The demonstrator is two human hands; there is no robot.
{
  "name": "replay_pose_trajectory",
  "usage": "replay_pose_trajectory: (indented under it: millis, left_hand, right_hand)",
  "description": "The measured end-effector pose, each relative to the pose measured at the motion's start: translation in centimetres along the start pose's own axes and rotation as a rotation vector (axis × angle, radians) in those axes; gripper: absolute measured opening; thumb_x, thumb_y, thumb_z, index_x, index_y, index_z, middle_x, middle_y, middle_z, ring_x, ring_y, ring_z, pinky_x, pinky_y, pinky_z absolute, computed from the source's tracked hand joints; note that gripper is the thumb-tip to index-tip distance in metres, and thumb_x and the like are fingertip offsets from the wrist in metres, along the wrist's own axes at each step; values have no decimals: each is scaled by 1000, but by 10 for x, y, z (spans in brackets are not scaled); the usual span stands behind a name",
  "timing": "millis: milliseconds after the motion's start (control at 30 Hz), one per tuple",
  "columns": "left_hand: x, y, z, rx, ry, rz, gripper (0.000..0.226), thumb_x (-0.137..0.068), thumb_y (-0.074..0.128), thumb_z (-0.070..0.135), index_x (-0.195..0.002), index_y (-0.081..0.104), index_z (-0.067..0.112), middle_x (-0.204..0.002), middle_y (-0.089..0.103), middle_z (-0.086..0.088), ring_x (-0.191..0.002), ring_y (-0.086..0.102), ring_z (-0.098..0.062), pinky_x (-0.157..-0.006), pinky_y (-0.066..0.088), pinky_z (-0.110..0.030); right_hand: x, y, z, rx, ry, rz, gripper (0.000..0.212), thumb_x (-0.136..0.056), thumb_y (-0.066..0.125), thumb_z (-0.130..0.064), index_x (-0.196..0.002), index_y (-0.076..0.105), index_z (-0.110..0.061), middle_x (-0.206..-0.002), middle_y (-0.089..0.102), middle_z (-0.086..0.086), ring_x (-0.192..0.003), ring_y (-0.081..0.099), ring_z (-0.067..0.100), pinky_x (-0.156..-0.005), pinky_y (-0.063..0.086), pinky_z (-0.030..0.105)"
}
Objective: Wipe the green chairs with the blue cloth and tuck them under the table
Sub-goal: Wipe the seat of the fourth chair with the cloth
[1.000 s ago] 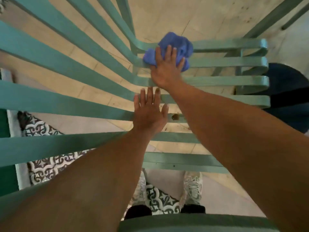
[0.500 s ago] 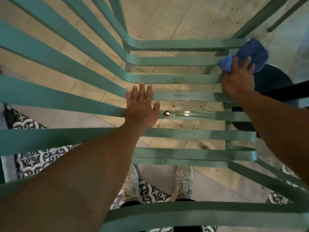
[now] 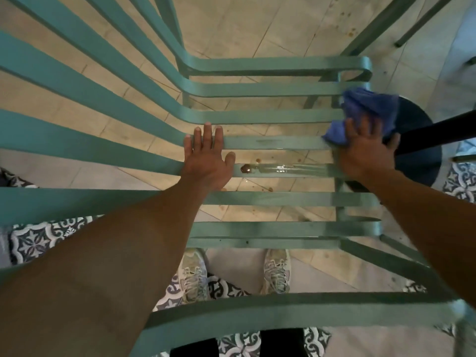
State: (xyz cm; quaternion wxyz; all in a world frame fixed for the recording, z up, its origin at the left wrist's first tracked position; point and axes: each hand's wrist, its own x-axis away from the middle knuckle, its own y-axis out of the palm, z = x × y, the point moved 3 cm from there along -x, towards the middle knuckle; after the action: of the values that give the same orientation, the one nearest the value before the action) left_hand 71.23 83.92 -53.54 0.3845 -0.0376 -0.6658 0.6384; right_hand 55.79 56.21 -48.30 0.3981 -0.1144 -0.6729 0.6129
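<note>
I look straight down through the slatted seat of a green chair (image 3: 270,117). My left hand (image 3: 206,161) lies flat on the middle slats, fingers spread, holding nothing. My right hand (image 3: 365,148) presses the crumpled blue cloth (image 3: 365,112) against the slat ends at the seat's right side. A brown blob (image 3: 246,168) and a wet streak (image 3: 283,168) sit on the slat between my hands.
Under the seat lie beige floor tiles with brown spots (image 3: 257,34). A dark round table base with a black post (image 3: 422,140) stands just right of the chair. My shoes (image 3: 193,276) rest on patterned tiles (image 3: 33,240). Green chair legs (image 3: 371,29) cross the top right.
My right hand swept the cloth from the seat's middle to its right edge, then drew it a little toward me along the slat ends. My left hand stayed planted.
</note>
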Motion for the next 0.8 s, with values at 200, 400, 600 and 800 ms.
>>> replay_pose_trajectory:
  millis: [200, 400, 600, 800]
  left_hand:
    - [-3, -11, 3, 38, 26, -28, 63, -101, 25, 35, -156, 0, 15, -163, -8, -12, -149, -5, -33, -119, -6, -48]
    - [-6, -15, -6, -46, 43, -80, 72, -96, 44, 29, -155, 8, 6, -162, 7, -15, -149, 6, -31, -119, 3, -41]
    - [-7, -14, -3, -51, 10, -112, 85, -91, 49, 37, -154, 1, 7, -162, 0, -14, -149, -2, -33, -120, 0, -45]
    - [-2, -12, -1, 6, 17, -97, 70, -100, 31, 40, -155, 0, 9, -163, -3, -14, -149, -4, -31, -120, -4, -46]
  right_hand:
    - [30, 25, -106, 13, -228, 39, 71, -94, 45, -30, -153, 8, -18, -160, -2, 17, -145, -5, 42, -113, -3, 61]
    - [64, 43, -197, 93, -660, 46, 62, -90, 37, -22, -151, 26, -20, -161, 13, 7, -147, 5, 37, -114, 2, 60]
    - [60, 29, 4, 150, -209, -72, 69, -96, 41, -27, -153, 4, -18, -161, -7, 10, -146, -6, 37, -116, 5, 60]
    - [70, 32, -46, 105, -195, -92, 73, -93, 44, -25, -152, 4, -11, -159, -2, 19, -145, -4, 43, -114, 5, 62]
